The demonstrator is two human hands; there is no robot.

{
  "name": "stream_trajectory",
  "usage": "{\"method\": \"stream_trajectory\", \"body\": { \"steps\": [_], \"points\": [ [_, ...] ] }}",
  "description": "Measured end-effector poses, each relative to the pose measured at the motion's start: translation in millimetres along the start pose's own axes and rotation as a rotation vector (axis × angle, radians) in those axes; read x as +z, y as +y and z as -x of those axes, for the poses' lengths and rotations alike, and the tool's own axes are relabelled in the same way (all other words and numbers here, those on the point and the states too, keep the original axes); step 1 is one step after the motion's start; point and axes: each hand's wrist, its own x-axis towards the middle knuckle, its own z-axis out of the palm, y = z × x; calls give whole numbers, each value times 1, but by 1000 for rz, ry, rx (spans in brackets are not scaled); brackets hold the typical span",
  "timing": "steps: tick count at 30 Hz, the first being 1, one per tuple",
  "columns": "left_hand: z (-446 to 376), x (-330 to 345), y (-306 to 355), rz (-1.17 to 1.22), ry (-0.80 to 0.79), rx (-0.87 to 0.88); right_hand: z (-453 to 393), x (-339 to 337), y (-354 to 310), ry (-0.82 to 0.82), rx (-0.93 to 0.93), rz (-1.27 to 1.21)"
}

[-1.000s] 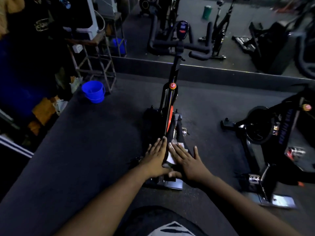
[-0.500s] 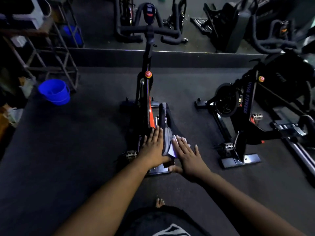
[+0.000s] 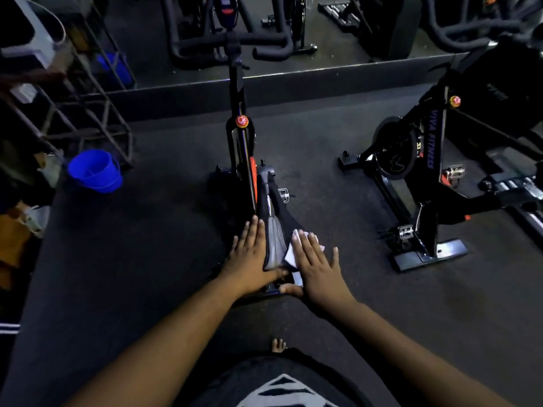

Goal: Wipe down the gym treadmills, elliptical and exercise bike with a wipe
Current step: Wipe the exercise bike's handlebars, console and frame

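Wipe (image 3: 289,251) mostly hidden under right hand (image 3: 318,267)

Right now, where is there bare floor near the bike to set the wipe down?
Bare floor lies between the exercise bike and the blue bucket, and between it and the second bike. It is crowded at the saddle, where the left hand and right hand press, wipe underneath the right.

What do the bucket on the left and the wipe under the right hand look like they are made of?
Bucket: probably plastic, judging by its uniform bright blue colour and smooth moulded rim. Wipe: thin white paper or nonwoven cloth, lying creased under the right hand; which one is unclear.
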Motion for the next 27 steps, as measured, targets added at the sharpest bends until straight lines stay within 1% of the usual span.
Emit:
{"method": "stream_trajectory", "body": {
  "steps": [3,5,7,9,11,13,15,16,19,21,24,27],
  "points": [
    [1,-2,-2,50,-37,31,-2,5,1,69,-41,97],
    [-1,-6,-11,136,-69,60,-10,-2,4,58,-82,123],
    [-5,-10,-23,271,-88,93,-18,-10,5,24,-115,91],
    [-9,-15,-33,440,-24,112,-23,-17,-1,17,-117,39],
    [-13,-21,-38,566,83,119,-29,-23,-17,89,-92,-29],
    [-15,-28,-36,635,146,132,-41,-28,-40,167,-59,-126],
    [-18,-34,-42,746,128,147,-57,-29,-63,226,-16,-171],
    [-20,-40,-50,823,93,146,-68,-26,-77,259,10,-163],
    [-17,-54,-73,1035,8,94,-84,-17,-105,325,75,-129],
    [-18,-65,-99,1056,-16,99,-90,-6,-129,408,106,-128],
    [-24,-75,-138,1009,-88,99,-95,10,-162,576,114,-188],
    [-32,-80,-167,935,-160,94,-101,22,-186,562,191,-394]
  ]
}}
